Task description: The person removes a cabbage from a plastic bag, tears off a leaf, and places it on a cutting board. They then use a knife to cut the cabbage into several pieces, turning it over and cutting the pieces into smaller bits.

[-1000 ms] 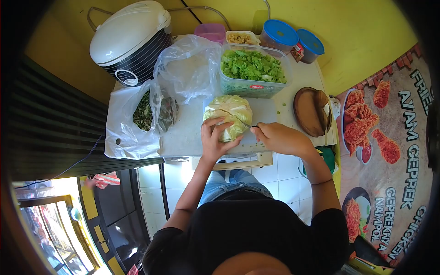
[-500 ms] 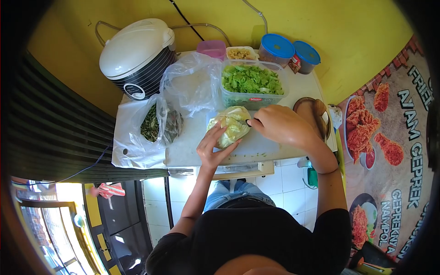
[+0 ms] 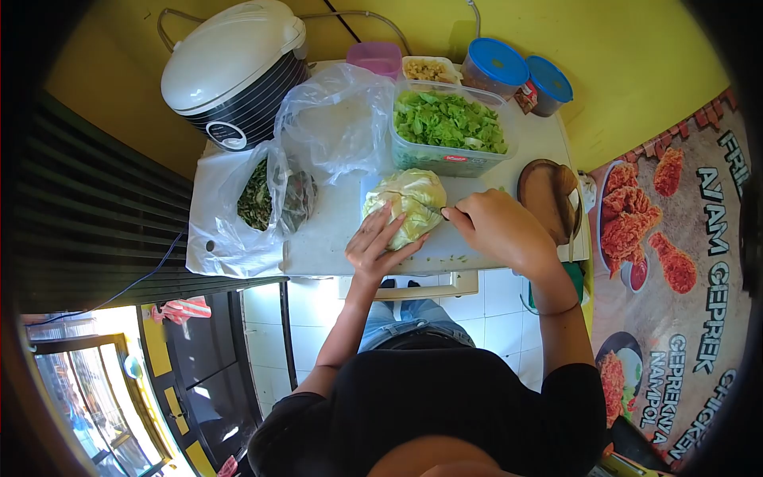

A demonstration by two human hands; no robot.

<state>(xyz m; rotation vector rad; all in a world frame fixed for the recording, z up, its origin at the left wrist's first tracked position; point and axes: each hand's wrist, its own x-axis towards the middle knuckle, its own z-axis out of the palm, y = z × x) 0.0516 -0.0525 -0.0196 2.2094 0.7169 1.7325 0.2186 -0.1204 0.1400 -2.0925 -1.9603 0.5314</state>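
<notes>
A pale green head of cabbage (image 3: 415,195) rests near the front of the table on a thin whitish cutting board (image 3: 457,242). The fingers of my left hand (image 3: 377,242) press on its near left side, spread apart and holding it steady. On the right, my right hand (image 3: 505,230) is closed around a knife (image 3: 444,212); only a small dark part shows by the thumb, pointing into the cabbage's right side. A dark seam runs across the cabbage from there. Just behind stands a clear plastic tub (image 3: 453,159) full of chopped green lettuce (image 3: 449,123).
Left are a rice cooker (image 3: 238,71), a clear plastic bag (image 3: 334,127) and a bag of dark leaves (image 3: 256,199). A brown wooden mortar (image 3: 544,199) sits at right. Blue-lidded containers (image 3: 497,62) and a pink container (image 3: 375,57) line the wall.
The knife hand has drawn slightly to the right, and a seam shows more clearly across the cabbage. My left hand keeps its place on it. The camera view has shifted a little.
</notes>
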